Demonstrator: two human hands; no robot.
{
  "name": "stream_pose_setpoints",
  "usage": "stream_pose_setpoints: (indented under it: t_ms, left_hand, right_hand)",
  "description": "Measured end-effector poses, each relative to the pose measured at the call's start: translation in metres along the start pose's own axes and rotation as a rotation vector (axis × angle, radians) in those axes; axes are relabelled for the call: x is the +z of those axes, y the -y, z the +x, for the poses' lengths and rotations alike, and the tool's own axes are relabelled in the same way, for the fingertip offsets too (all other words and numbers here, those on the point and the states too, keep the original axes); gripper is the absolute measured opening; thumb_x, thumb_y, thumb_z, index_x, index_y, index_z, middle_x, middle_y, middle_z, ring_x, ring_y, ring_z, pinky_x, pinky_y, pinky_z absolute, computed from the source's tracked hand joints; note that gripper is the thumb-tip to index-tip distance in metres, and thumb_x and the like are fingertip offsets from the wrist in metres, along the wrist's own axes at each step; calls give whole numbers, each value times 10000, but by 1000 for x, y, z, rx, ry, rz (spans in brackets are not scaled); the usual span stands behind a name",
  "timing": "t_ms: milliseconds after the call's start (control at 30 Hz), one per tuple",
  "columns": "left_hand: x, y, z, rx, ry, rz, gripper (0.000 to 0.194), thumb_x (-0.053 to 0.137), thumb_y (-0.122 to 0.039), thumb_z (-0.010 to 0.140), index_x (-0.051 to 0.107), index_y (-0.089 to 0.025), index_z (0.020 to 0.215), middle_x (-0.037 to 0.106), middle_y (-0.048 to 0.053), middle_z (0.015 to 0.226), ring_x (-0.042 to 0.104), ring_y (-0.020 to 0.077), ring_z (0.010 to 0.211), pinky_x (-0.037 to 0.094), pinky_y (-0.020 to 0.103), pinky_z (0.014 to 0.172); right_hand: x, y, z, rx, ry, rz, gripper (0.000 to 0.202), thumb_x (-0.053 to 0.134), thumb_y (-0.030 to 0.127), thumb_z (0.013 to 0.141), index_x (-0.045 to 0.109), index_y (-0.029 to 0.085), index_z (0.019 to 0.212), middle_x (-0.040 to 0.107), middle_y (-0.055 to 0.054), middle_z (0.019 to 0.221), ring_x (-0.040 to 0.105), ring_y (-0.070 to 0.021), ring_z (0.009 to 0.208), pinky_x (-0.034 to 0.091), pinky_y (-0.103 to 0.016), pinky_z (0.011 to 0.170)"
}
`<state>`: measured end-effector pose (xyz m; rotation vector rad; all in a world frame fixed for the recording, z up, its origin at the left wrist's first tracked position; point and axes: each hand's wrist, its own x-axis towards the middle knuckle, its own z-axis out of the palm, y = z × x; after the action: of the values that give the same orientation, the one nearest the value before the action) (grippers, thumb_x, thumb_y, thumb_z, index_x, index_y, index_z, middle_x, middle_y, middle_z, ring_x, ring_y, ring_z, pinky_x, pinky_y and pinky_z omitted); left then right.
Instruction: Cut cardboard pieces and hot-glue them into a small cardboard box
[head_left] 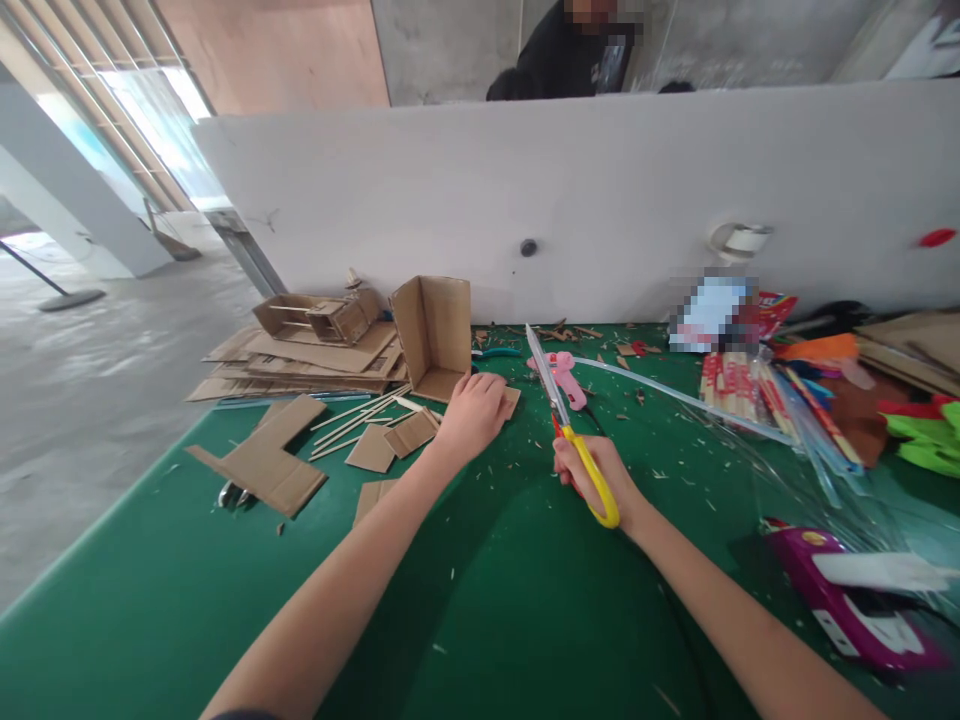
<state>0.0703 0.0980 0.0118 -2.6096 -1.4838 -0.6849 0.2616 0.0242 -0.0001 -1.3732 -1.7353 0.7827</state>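
My right hand (596,475) grips scissors (589,465) with yellow and red handles, the blades pointing up and away. My left hand (476,410) rests on the table with its fingers curled down over a small cardboard piece (512,403), whose edge shows beside them. Just behind my left hand stands a folded cardboard box form (442,330). A pink glue gun (571,388) lies beyond the scissors, and a long clear stick (675,390) runs from it to the right. Cardboard squares (373,448) and thin wooden sticks (352,425) lie left of my left hand.
Stacked cardboard sheets (300,365) sit at the back left, near an L-shaped cardboard piece (277,460). At right are red-and-white packets (727,380), a purple device (847,605) and green cloth (926,435). A white partition (412,200) borders the green table (495,620). Someone is behind it.
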Motion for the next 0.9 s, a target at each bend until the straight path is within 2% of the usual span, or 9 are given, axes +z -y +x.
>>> stream_pose_setpoints:
  t_ms: [133, 300, 367, 433, 500, 600, 767, 833, 900]
  left_hand:
    - [-46, 35, -46, -78, 10, 174, 327, 351, -350, 949, 617, -182, 862, 664, 89, 947, 568, 247, 975, 396, 391, 914]
    - [-96, 109, -115, -521, -92, 337, 527, 248, -472, 951, 637, -179, 747, 671, 95, 1012, 584, 271, 961, 427, 389, 867]
    - [-105, 131, -138, -663, -102, 359, 538, 203, -456, 954, 656, -170, 899, 640, 104, 1128, 555, 311, 1058, 421, 427, 905]
    - [-106, 143, -152, -772, -87, 362, 537, 226, -464, 940, 508, -137, 1260, 506, 165, 1325, 492, 378, 1156, 407, 505, 924]
    - [-103, 148, -157, -804, -9, 347, 642, 268, -526, 915, 294, -136, 1424, 382, 215, 1425, 403, 445, 1237, 356, 617, 940]
    - [-94, 140, -152, -670, 109, 323, 651, 301, -588, 889, 335, -206, 1415, 360, 183, 1461, 283, 459, 1326, 225, 731, 968]
    - [-74, 106, -141, -314, 359, 155, 840, 518, -675, 732, 317, -281, 1446, 327, 109, 1500, 261, 385, 1375, 178, 613, 1089]
    - [-66, 96, -137, -257, 451, 89, 918, 563, -691, 684, 275, -301, 1464, 300, 97, 1518, 232, 379, 1391, 180, 588, 1101]
    - [-60, 96, -135, -267, 432, 65, 883, 537, -674, 721, 290, -261, 1462, 317, 114, 1508, 253, 364, 1385, 231, 532, 1100]
  right_hand:
    - [4, 2, 0, -38, -86, -152, 533, 427, 617, 855, 466, 208, 514, 501, -11, 451, 482, -137, 427, 348, -254, 442]
    - [9, 1, -2, -121, -122, -282, 480, 500, 558, 837, 412, 215, 513, 455, 6, 444, 386, -115, 414, 295, -258, 447]
    - [10, 1, -3, -130, -114, -305, 455, 521, 546, 826, 435, 212, 529, 466, 5, 460, 391, -117, 426, 296, -258, 459]
    - [12, 1, -4, -133, -86, -330, 424, 548, 531, 809, 459, 209, 549, 493, 0, 484, 412, -121, 445, 305, -257, 474]
    - [14, 1, -6, -147, -50, -371, 411, 568, 524, 791, 457, 210, 552, 508, -4, 510, 426, -124, 466, 305, -256, 483]
    - [18, 1, -9, -182, -20, -435, 429, 589, 538, 760, 405, 220, 537, 498, 2, 525, 413, -122, 473, 280, -253, 469]
    - [22, 0, -9, -215, -3, -457, 456, 611, 558, 726, 371, 225, 528, 492, 7, 531, 418, -120, 476, 277, -250, 470]
    - [22, -2, -6, -218, -5, -456, 455, 613, 563, 724, 379, 223, 530, 492, 7, 533, 422, -120, 480, 276, -251, 474]
    - [22, -4, -4, -218, -7, -470, 465, 612, 577, 720, 380, 222, 530, 486, 10, 530, 413, -118, 477, 266, -253, 474]
